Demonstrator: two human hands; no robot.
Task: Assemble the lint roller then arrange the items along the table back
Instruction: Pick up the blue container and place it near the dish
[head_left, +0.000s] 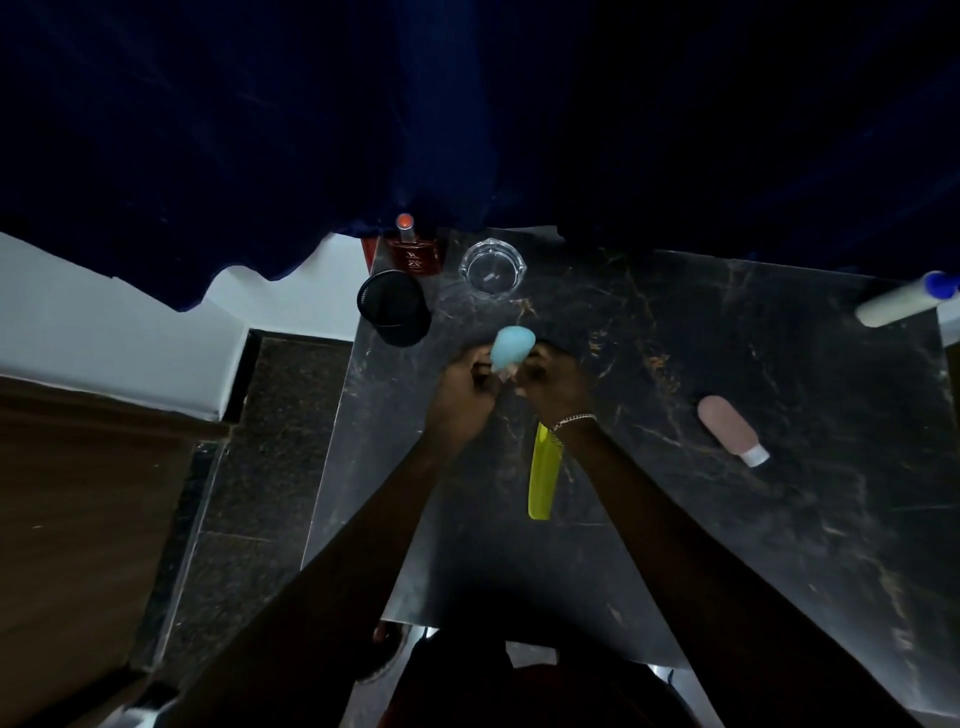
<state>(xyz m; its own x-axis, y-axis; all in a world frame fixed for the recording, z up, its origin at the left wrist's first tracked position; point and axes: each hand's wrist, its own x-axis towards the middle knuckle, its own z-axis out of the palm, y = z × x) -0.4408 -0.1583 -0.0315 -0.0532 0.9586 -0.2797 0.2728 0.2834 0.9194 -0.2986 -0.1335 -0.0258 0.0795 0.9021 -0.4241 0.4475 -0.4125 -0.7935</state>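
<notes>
A light blue rounded lint roller part (511, 348) is held above the middle of the dark marble table (727, 519). My left hand (467, 387) grips its lower end from the left and my right hand (556, 382) grips it from the right, both with curled fingers. The joint between the hands is hidden. A white roller with a blue end (904, 299) lies at the table's far right edge.
Along the back left stand a red perfume bottle (415, 257), a black mesh cup (395, 307) and a clear glass ashtray (492, 268). A yellow-green comb (543, 480) lies under my right wrist. A pink tube (730, 428) lies to the right. A dark blue curtain (467, 130) hangs behind.
</notes>
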